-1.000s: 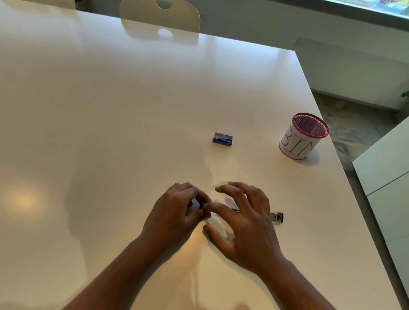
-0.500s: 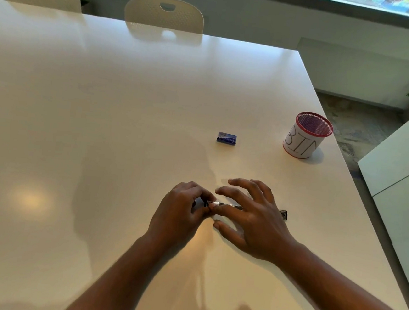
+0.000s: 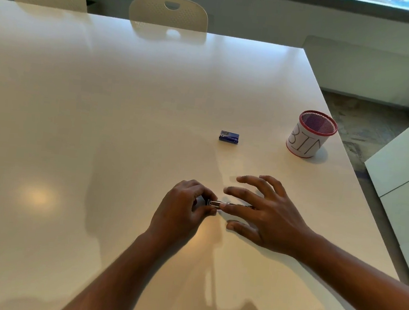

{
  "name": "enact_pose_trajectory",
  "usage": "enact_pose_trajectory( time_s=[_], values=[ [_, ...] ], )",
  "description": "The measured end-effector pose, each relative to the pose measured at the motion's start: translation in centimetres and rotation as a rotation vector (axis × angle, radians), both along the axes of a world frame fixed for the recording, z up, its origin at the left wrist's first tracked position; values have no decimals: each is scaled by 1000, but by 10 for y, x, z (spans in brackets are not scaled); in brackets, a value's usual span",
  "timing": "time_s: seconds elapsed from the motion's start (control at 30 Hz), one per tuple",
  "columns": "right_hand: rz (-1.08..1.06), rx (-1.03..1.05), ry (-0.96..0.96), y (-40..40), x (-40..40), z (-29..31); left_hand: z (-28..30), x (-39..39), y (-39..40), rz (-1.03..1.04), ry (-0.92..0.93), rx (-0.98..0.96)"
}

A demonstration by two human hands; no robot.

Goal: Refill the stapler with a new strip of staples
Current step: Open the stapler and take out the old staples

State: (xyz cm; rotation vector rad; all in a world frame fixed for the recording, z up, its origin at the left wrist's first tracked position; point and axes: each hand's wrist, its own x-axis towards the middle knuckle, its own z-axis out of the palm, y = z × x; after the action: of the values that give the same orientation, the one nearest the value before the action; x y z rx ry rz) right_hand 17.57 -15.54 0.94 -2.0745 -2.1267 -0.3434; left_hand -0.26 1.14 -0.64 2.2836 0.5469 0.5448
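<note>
The left hand (image 3: pixel 183 212) is curled, its thumb and fingertips pinching the near end of the stapler (image 3: pixel 228 204), a slim shiny metal bar lying flat on the table (image 3: pixel 102 120). The right hand (image 3: pixel 265 215) is spread, one extended finger pressing along the stapler's top and the others splayed above the surface. Farther back sits a small blue staple box (image 3: pixel 229 136); its print is too small to read. To the right stands a red mesh cup (image 3: pixel 310 133) wrapped in white paper lettered "BIN". The tabletop is glossy white; two cream perforated chairs (image 3: pixel 169 12) stand at its far edge.
</note>
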Motion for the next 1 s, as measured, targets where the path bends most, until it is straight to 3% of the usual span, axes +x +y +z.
enact_pose_trajectory(
  time_s=[0.6,1.0],
  values=[
    [-32,43,29,-11,4,-6,0,-1,-2,5,25,47],
    [-83,124,180,-18,3,-12,2,-1,-2,17,35,49]
  ],
)
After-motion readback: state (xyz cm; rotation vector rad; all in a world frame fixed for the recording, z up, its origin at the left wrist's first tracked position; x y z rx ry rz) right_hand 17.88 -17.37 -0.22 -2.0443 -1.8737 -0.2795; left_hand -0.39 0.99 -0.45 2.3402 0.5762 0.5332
